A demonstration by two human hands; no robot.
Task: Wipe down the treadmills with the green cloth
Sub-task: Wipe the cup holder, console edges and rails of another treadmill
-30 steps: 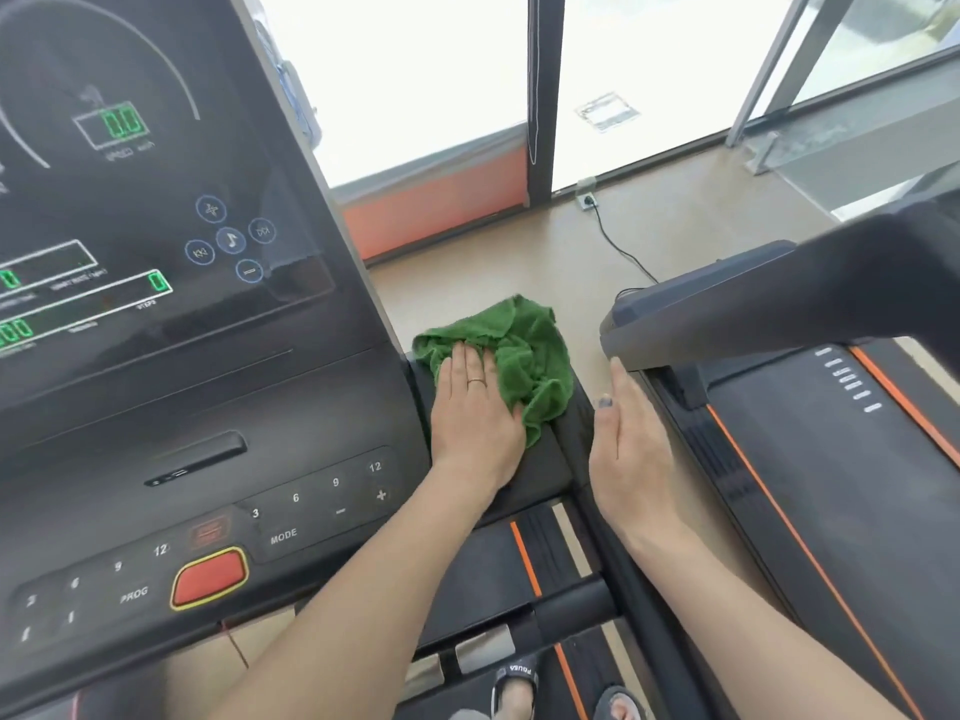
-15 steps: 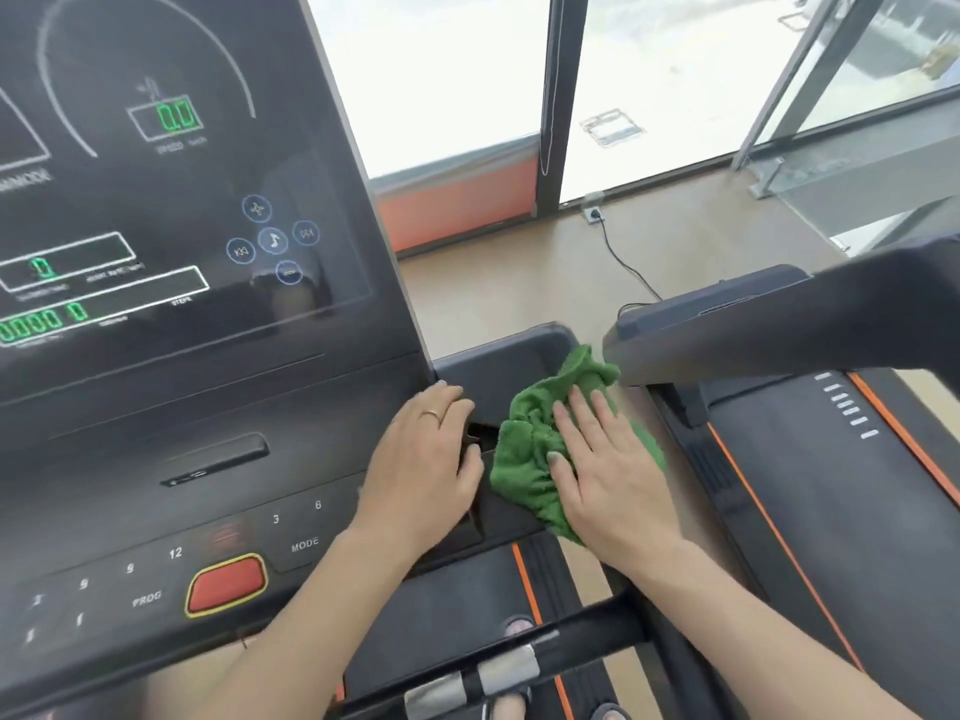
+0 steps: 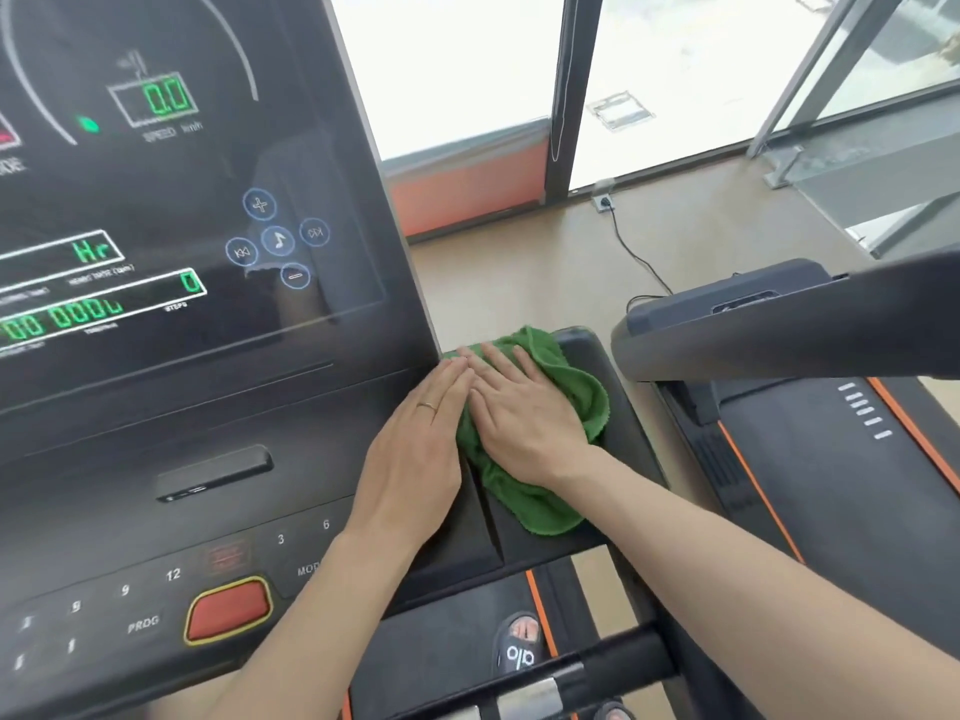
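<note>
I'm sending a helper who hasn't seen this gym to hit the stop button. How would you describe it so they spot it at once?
Start at the big black treadmill console with the green digits. Drop below the screen to the row of number keys along its lower edge. The stop button sits there beside PROG: the only red key, wide, with a yellow rim.

I'm seeing a fuzzy terry green cloth (image 3: 540, 491) on matt black plastic, and the console screen (image 3: 182, 200) far left is glossy, pretty reflective

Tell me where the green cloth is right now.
The green cloth lies under the flat right hand on the black ledge right of the console, the left hand beside it.
</note>
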